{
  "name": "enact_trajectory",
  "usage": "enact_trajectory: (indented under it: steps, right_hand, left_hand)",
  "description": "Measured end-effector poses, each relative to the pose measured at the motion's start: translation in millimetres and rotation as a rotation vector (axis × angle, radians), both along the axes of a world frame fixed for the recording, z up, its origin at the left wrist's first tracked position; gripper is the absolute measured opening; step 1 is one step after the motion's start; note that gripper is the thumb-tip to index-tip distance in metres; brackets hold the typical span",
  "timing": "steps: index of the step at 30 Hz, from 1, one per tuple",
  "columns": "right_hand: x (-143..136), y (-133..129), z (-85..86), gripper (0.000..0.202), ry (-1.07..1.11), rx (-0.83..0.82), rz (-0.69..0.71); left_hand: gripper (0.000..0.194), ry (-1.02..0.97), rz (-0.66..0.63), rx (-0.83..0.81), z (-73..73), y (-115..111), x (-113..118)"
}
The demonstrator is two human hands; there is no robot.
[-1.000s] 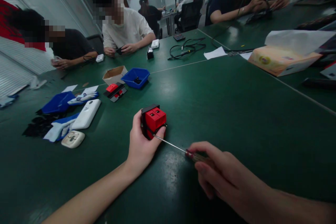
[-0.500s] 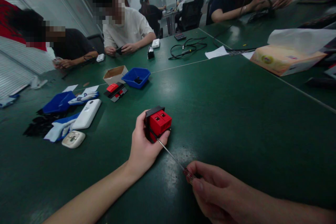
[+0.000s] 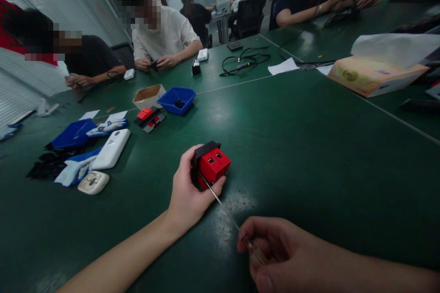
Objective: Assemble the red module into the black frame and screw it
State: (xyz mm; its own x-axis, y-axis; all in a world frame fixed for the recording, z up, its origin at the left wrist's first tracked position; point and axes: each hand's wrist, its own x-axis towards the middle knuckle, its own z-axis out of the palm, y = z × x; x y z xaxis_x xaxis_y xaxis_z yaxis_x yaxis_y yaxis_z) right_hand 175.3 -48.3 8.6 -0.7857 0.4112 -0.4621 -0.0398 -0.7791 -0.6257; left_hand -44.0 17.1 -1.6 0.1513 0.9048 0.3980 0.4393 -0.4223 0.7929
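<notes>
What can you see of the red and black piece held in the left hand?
The red and black piece has a boxy red body with two small squarish openings in its upper face, joined to a flat black plate. Both look like plastic. It is tilted, gripped by the left hand, thumb at its near side. A screwdriver reaches toward that side; whether its tip touches is unclear.

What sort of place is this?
Probably a shared workroom for small-part assembly, maybe in an office: people sit at a long green table, a blue tray holds small black pieces, and the right hand holds a screwdriver.
</notes>
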Motion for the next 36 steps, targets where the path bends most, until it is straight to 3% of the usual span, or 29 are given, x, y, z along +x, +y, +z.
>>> enact_trajectory:
  steps: [8,20,27,33,36]
  right_hand:
    - [4,3,10.7,0.050,-0.025,0.010,0.065]
    - [3,2,10.7,0.040,-0.093,-0.027,0.001]
    - [4,3,11.4,0.050,-0.025,-0.004,0.001]
    - [4,4,10.3,0.062,-0.051,-0.014,0.012]
    - [4,4,6.6,0.056,-0.019,-0.027,0.012]
  left_hand:
    - [0.065,-0.023,0.027,-0.051,0.0,0,2]
    - [0.063,-0.047,0.024,-0.061,1.4,-1,2]
    - [0.064,-0.072,0.016,-0.104,2.1,-1,2]
    - [0.062,-0.037,-0.004,-0.026,-0.1,1,1]
    - [0.062,-0.026,-0.012,-0.008,-0.4,2,1]
